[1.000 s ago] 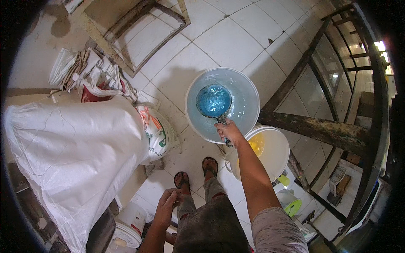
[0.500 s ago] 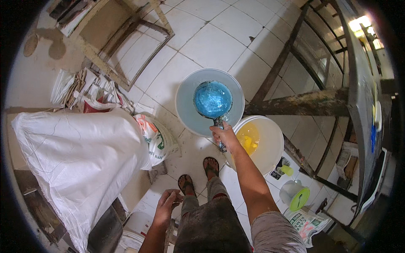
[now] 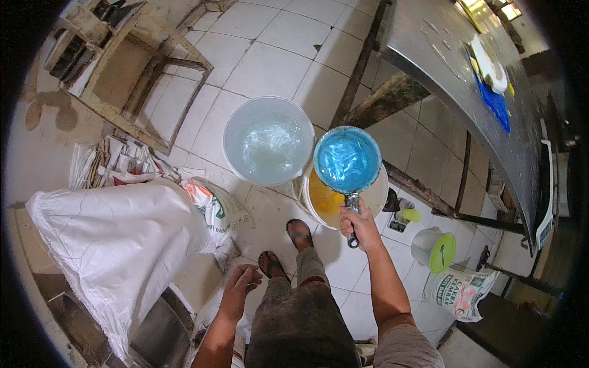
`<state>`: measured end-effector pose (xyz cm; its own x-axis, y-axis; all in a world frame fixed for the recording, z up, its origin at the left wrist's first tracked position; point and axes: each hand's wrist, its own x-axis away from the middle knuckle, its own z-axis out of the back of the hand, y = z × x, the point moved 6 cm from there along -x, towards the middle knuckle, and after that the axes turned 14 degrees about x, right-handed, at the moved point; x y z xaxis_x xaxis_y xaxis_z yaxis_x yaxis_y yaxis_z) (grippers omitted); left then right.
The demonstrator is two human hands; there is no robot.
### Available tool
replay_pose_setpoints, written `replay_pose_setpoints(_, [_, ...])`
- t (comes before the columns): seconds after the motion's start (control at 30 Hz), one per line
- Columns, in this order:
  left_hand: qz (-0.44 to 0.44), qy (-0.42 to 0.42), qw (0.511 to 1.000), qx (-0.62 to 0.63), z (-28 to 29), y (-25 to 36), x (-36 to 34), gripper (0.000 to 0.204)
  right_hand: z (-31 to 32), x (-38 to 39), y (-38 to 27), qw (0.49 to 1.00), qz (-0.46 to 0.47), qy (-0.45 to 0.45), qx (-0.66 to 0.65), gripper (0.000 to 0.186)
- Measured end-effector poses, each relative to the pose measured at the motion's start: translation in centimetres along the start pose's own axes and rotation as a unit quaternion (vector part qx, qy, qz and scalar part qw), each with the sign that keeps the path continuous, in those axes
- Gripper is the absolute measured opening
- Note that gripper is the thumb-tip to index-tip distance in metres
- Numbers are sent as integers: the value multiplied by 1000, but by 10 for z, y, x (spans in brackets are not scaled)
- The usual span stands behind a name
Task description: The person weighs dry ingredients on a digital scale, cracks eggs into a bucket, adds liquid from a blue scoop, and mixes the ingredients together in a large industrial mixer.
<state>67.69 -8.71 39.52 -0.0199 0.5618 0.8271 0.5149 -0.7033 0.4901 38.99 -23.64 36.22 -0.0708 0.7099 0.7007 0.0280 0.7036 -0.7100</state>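
My right hand (image 3: 362,227) grips the dark handle of a round blue dipper (image 3: 347,158), which holds clear, rippling liquid. The dipper is above a white bucket (image 3: 379,199) and hides part of its opening; yellow liquid with bright yellow lumps (image 3: 326,199) shows inside. To the left stands a larger pale bucket (image 3: 236,126) of water, its surface disturbed. Low at my left side hangs my left hand (image 3: 243,283), fingers loosely bent and apart, holding nothing.
A big white woven sack (image 3: 123,227) lies at left, beside a smaller printed sack (image 3: 215,205). A metal-topped table (image 3: 454,80) rises at right. A lidded tub (image 3: 429,245) and another printed sack (image 3: 460,293) are at lower right. A wooden frame (image 3: 147,86) stands far left.
My right hand has moved the filled dipper rightward, from over the water bucket to over the bucket with yellow liquid. My left hand stays low and empty. The view has shifted.
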Motion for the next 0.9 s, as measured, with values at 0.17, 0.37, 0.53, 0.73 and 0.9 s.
replay_pose_setpoints(0.17, [12, -3, 1000, -11, 1, -7, -2, 25, 52, -16, 46, 975, -2, 110, 195, 20])
replay_pose_setpoints(0.37, [18, -5, 1000, -6, 1, -13, -7, 24, 84, -38, 83, 752, 44, 283, 594, 22])
replay_pose_setpoints(0.53, [10, -16, 1000, 0, -2, -9, -11, 27, 86, -25, 97, 703, -44, 273, 655, 26])
replay_pose_setpoints(0.73, [3, -7, 1000, 29, -6, -4, -16, 27, 71, -21, 104, 678, -3, 328, 658, 23])
replay_pose_setpoints(0.9, [9, 9, 998, 53, 4, -8, -25, 27, 73, -61, 122, 679, 1, 322, 660, 13])
